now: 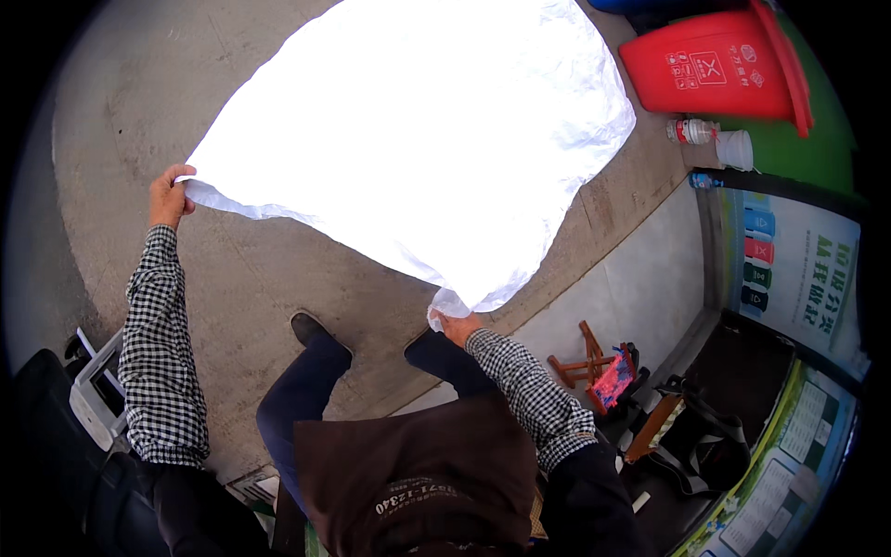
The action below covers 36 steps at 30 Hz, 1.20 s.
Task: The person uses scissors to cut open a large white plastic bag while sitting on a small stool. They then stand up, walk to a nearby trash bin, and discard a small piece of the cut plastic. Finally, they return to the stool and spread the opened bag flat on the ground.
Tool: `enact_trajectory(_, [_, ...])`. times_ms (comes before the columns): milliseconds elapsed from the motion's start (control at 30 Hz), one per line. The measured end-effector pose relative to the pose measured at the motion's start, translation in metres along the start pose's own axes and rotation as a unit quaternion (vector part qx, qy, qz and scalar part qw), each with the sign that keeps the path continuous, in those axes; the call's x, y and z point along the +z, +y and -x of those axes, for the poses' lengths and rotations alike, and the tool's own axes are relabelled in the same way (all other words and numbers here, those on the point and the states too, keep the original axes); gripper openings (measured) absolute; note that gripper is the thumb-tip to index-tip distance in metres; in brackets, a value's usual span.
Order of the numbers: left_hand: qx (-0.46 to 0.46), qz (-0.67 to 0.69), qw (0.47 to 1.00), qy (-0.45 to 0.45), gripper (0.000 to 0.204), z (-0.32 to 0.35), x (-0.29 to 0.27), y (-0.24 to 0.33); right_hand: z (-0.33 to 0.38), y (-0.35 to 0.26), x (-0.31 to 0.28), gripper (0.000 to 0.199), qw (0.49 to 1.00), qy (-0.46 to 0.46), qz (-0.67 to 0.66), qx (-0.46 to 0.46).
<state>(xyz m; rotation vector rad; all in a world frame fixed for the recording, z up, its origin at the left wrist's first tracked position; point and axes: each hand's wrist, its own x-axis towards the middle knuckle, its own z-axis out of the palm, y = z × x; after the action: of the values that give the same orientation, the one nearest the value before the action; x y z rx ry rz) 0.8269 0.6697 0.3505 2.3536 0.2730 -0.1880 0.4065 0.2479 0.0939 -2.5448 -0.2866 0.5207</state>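
A large, thin white sheet (399, 130) billows out in front of me, so bright that its surface detail is washed out. I cannot tell whether it is a single layer or a sack. My left hand (170, 197), at the far left with the arm stretched out, is closed on one corner. Nearer to my body, my right hand (458, 328) pinches the sheet's near edge, where a bunched, see-through bit sticks out past the fingers. Between the two hands the near edge sags in a wavy line, and the rest spreads away toward the top of the view.
A red bin (715, 70) and a green bin (826, 102) stand at the far right, with a plastic bottle (689, 131) and a white cup (734, 149) beside them. A folding stool (594, 367) and a black bag (701, 446) lie right of my legs, near printed panels (789, 260).
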Motion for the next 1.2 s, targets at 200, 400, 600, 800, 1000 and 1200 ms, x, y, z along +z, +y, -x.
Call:
enact_trajectory(200, [-0.009,-0.013,1.0,0.011,0.025,-0.006,-0.02,-0.024,-0.043,-0.079,-0.008,0.034,0.963,-0.075,-0.249,0.073])
enact_trajectory(400, [0.025,-0.013,0.999,0.018,0.031,-0.018,-0.04,-0.018,-0.054,-0.109,-0.013,0.031,0.945,-0.092,-0.314,0.011])
enact_trajectory(600, [0.136,0.01,0.99,0.036,0.035,-0.033,-0.067,0.0,-0.102,-0.148,-0.001,0.029,0.912,-0.148,-0.374,-0.078])
enact_trajectory(800, [0.043,-0.034,0.985,0.162,0.063,0.007,-0.041,0.029,-0.167,-0.212,-0.027,0.026,0.844,-0.254,-0.456,-0.123])
enact_trajectory(1000, [-0.264,0.191,0.941,-0.095,0.106,0.09,0.005,-0.004,-0.171,-0.261,-0.058,0.019,0.832,-0.255,-0.448,-0.206])
enact_trajectory(1200, [-0.151,0.448,0.881,0.02,0.105,0.171,0.057,0.014,-0.162,-0.248,-0.057,0.02,0.845,-0.275,-0.378,-0.261])
